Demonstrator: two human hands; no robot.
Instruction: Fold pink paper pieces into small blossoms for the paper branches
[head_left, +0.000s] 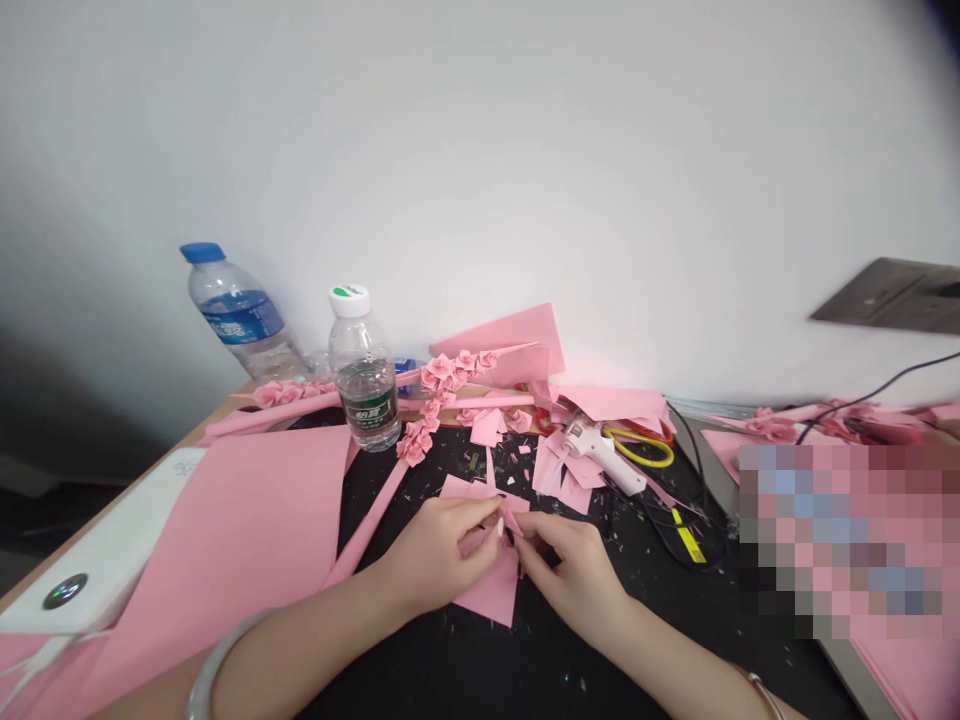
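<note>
Low over the black table, my left hand [456,550] and my right hand [568,562] meet fingertip to fingertip. Both pinch a small folded piece of pink paper [511,520], mostly hidden by the fingers. Flat pink paper squares [491,590] lie directly beneath them. A white glue gun [604,458] rests to the right, its nozzle toward more paper scraps. Left of my hands, a rolled pink paper stem [375,512] carries small paper flowers [418,440] at its upper end.
A white-capped water bottle [364,375] stands behind my left hand; a blue-capped bottle [244,315] leans against the wall. Large pink sheets [247,520] and a white device [105,545] lie left. Yellow-handled scissors [641,448] and a black cable [701,470] lie right, before a blurred-out area.
</note>
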